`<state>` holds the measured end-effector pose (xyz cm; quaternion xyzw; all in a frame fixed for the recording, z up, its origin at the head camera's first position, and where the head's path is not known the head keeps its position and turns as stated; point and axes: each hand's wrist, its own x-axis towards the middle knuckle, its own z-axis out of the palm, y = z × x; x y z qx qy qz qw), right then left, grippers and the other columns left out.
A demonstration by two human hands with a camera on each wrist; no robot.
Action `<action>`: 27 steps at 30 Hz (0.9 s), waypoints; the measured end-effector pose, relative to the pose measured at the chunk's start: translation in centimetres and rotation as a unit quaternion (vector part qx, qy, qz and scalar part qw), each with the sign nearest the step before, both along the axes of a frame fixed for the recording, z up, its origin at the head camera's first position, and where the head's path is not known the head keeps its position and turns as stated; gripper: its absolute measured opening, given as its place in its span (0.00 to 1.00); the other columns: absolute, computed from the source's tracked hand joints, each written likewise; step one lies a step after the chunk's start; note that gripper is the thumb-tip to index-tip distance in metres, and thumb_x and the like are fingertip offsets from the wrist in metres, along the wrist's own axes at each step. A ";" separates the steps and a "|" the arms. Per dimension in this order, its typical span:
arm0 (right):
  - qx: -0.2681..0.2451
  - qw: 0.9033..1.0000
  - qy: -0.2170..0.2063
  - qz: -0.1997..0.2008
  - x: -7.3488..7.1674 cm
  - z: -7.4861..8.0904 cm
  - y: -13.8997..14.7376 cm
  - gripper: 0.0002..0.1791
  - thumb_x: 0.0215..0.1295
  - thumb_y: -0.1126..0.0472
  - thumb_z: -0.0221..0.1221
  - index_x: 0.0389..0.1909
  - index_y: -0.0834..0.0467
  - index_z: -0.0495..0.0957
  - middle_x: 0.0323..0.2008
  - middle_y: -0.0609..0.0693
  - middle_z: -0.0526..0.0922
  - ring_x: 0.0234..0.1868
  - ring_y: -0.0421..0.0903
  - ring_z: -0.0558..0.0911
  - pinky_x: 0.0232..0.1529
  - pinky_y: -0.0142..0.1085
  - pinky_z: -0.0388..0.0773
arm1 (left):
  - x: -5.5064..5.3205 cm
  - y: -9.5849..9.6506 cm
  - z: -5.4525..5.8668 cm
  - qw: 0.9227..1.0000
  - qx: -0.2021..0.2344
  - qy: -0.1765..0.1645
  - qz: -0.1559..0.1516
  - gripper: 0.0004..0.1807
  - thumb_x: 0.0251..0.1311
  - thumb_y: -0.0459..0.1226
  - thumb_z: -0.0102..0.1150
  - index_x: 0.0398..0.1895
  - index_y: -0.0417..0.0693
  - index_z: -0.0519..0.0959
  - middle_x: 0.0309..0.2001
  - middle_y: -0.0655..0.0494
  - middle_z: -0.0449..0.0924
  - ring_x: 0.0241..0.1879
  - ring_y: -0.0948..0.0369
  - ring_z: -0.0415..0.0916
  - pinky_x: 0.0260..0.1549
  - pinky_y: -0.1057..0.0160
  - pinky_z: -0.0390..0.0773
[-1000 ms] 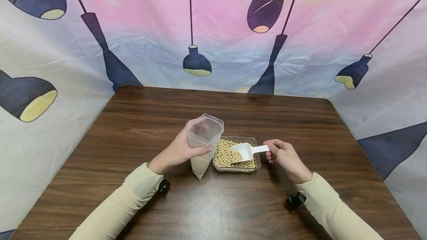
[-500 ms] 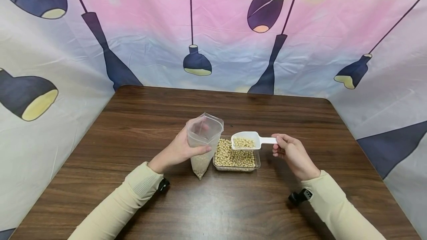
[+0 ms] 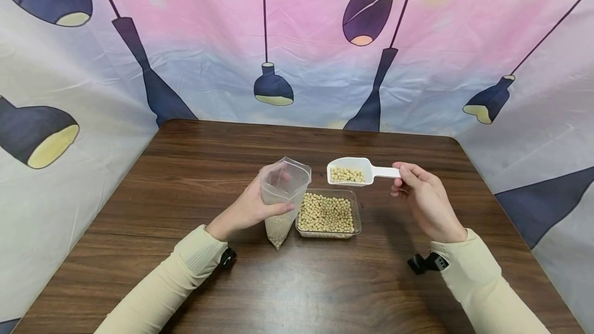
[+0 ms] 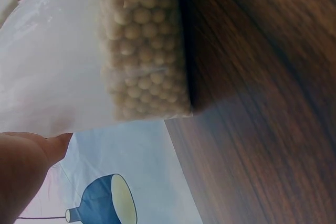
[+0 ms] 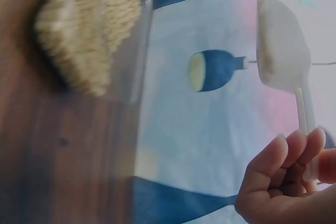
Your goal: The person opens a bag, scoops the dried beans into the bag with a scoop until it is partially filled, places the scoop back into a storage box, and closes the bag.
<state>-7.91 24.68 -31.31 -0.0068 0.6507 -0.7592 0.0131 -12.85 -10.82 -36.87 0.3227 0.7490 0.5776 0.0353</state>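
Note:
My left hand (image 3: 252, 202) grips a clear plastic bag (image 3: 284, 189) round its upper part, holding its mouth wide. Dried beans, round and pale yellow, fill the bag's bottom, which is near the table in the left wrist view. In my right hand (image 3: 427, 200) the handle of a white scoop (image 3: 366, 171) is pinched between thumb and fingers. The scoop is held level above the far side of a clear rectangular container (image 3: 357, 218), with beans (image 3: 347, 174) lying in it. More beans (image 3: 325, 213) fill the container, right beside the bag.
The brown wooden table (image 3: 199, 153) stretches out on all sides of the container. Behind it hangs a cloth backdrop (image 3: 209, 66) printed with lamps.
The right hand has raised the scoop out of the container's beans, up and slightly to the right, now carrying beans. The left hand and bag stay in place.

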 end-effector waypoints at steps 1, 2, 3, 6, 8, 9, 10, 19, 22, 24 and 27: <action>-0.007 1.000 0.010 0.002 0.0 0.3 -0.1 0.20 0.73 0.53 0.52 0.53 0.66 0.70 0.30 0.47 0.74 0.33 0.42 0.74 0.38 0.32 0.75 | 0.0 0.0 0.0 1.000 0.000 0.000 0.000 0.46 0.52 0.31 0.71 0.72 0.54 0.57 0.57 0.46 0.70 0.52 0.49 0.72 0.49 0.50 0.74; -0.012 1.000 0.019 0.003 0.0 0.7 -0.3 0.19 0.73 0.54 0.52 0.53 0.66 0.71 0.30 0.47 0.74 0.33 0.43 0.74 0.38 0.32 0.74 | 0.0 0.0 0.0 1.000 0.002 0.000 -0.001 0.46 0.52 0.31 0.71 0.72 0.53 0.56 0.57 0.45 0.70 0.52 0.49 0.72 0.49 0.50 0.75; -0.017 0.999 0.028 0.005 0.1 1.0 -0.5 0.17 0.73 0.54 0.52 0.52 0.64 0.72 0.30 0.47 0.74 0.33 0.43 0.74 0.37 0.32 0.74 | 0.0 0.0 0.0 1.000 0.002 -0.001 -0.001 0.46 0.52 0.31 0.71 0.72 0.53 0.57 0.57 0.45 0.70 0.52 0.49 0.72 0.49 0.51 0.75; -0.029 0.998 0.049 0.008 0.1 1.8 -1.2 0.14 0.73 0.56 0.53 0.50 0.62 0.74 0.30 0.48 0.75 0.32 0.43 0.74 0.37 0.32 0.74 | 0.0 0.0 0.1 1.000 0.002 -0.002 -0.001 0.45 0.52 0.31 0.71 0.72 0.53 0.57 0.57 0.45 0.70 0.52 0.49 0.72 0.49 0.51 0.75; -0.035 0.998 0.057 0.009 0.1 2.3 -1.8 0.13 0.73 0.56 0.53 0.49 0.61 0.75 0.29 0.48 0.76 0.32 0.43 0.75 0.37 0.31 0.74 | 0.0 0.0 0.1 1.000 0.001 -0.001 0.000 0.46 0.52 0.31 0.71 0.72 0.53 0.57 0.57 0.45 0.70 0.52 0.49 0.72 0.49 0.51 0.75; -0.035 0.997 0.061 0.008 0.2 2.5 -2.1 0.13 0.73 0.56 0.54 0.49 0.61 0.76 0.29 0.48 0.76 0.32 0.43 0.75 0.37 0.31 0.75 | 0.0 0.0 0.1 1.000 0.000 -0.001 0.001 0.46 0.52 0.31 0.71 0.72 0.53 0.57 0.57 0.46 0.70 0.52 0.49 0.72 0.50 0.50 0.75; -0.035 0.997 0.064 0.007 0.2 2.7 -2.4 0.12 0.73 0.57 0.54 0.48 0.60 0.76 0.29 0.48 0.76 0.31 0.42 0.75 0.36 0.31 0.75 | 0.0 0.1 0.1 1.000 0.000 0.000 0.002 0.46 0.52 0.31 0.71 0.72 0.53 0.57 0.57 0.46 0.70 0.52 0.49 0.72 0.50 0.50 0.75; -0.014 0.994 0.106 -0.007 0.2 3.6 -4.5 0.10 0.72 0.59 0.54 0.47 0.59 0.78 0.27 0.48 0.78 0.31 0.41 0.76 0.35 0.30 0.76 | 0.0 0.0 0.0 1.000 -0.002 -0.003 0.000 0.46 0.52 0.31 0.71 0.72 0.53 0.56 0.57 0.46 0.70 0.53 0.50 0.72 0.50 0.51 0.75; 0.000 0.993 0.114 -0.013 0.2 3.8 -4.9 0.10 0.72 0.58 0.54 0.47 0.59 0.78 0.27 0.48 0.78 0.30 0.41 0.76 0.35 0.30 0.76 | 0.0 0.1 0.0 1.000 0.002 -0.007 -0.002 0.46 0.52 0.31 0.71 0.72 0.53 0.56 0.57 0.47 0.70 0.52 0.50 0.72 0.49 0.52 0.75; 0.016 0.992 0.121 -0.020 0.3 3.9 -5.1 0.10 0.72 0.58 0.54 0.47 0.59 0.78 0.26 0.48 0.78 0.30 0.41 0.77 0.35 0.30 0.77 | 0.0 0.1 0.0 1.000 0.008 -0.008 -0.003 0.46 0.52 0.31 0.71 0.72 0.52 0.56 0.57 0.46 0.70 0.52 0.50 0.72 0.50 0.53 0.76; 0.043 0.990 0.134 -0.030 0.3 4.0 -5.4 0.10 0.72 0.58 0.54 0.47 0.58 0.78 0.26 0.48 0.78 0.29 0.41 0.77 0.35 0.31 0.77 | 0.0 0.2 0.1 1.000 0.012 -0.011 -0.004 0.46 0.52 0.31 0.71 0.72 0.52 0.56 0.57 0.47 0.69 0.52 0.51 0.73 0.49 0.54 0.77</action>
